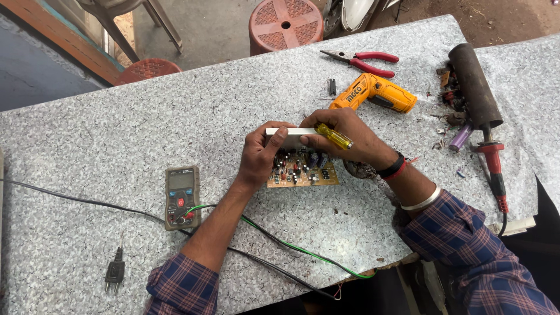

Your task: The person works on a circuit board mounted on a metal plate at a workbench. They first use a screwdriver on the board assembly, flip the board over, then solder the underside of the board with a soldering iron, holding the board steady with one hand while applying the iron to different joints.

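Note:
A brown circuit board crowded with small parts lies on the speckled grey table, with a silver metal bar along its far edge. My left hand grips the bar's left end and the board's left side. My right hand holds a yellow-handled screwdriver over the bar's right end; its tip is hidden by my fingers.
A multimeter lies left of the board, with green and black wires trailing to the table's near edge. Farther away are an orange cordless screwdriver, red-handled pliers, a dark cylinder, a soldering iron, and a plug.

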A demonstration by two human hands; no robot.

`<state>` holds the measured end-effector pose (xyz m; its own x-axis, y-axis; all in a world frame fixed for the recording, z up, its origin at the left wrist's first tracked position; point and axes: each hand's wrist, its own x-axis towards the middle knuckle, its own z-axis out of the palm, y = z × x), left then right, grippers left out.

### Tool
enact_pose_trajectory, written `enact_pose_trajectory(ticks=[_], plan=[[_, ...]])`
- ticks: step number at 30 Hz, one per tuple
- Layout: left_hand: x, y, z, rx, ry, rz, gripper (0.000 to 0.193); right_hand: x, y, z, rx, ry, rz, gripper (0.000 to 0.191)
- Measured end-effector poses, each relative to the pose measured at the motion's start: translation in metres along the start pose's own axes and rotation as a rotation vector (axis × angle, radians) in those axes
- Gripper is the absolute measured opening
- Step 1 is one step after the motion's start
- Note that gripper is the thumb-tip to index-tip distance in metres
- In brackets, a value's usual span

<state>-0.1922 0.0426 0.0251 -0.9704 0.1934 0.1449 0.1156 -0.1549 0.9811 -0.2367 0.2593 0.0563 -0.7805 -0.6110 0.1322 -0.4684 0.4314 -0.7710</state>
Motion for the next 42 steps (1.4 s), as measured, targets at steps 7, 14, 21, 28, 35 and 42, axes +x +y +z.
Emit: enact_pose_trajectory(ticks=[7,14,21,28,35,42], plan=[[0.005,0.012,-0.003,0.025,-0.046,0.007,0.036,0.003,0.001,0.000,-0.031,-0.016,-0.004,0.031],[0.000,0.032,-0.039,0.111,-0.024,0.024,0.038,0.036,-0.026,0.024,-0.096,-0.011,0.022,0.031],[-0.022,0.046,-0.053,0.108,-0.024,0.028,0.040,0.032,-0.071,0.024,-0.042,0.043,-0.033,0.028],[-0.042,0.050,-0.050,0.119,-0.029,0.032,0.041,0.020,-0.080,0.030,-0.030,0.042,-0.038,0.027],[-0.054,0.055,-0.041,0.089,-0.048,0.047,0.042,0.002,-0.078,0.037,0.062,0.072,-0.032,0.026],[-0.072,0.064,-0.040,0.046,-0.075,0.003,0.031,-0.010,-0.086,0.044,0.107,0.178,-0.012,0.029]])
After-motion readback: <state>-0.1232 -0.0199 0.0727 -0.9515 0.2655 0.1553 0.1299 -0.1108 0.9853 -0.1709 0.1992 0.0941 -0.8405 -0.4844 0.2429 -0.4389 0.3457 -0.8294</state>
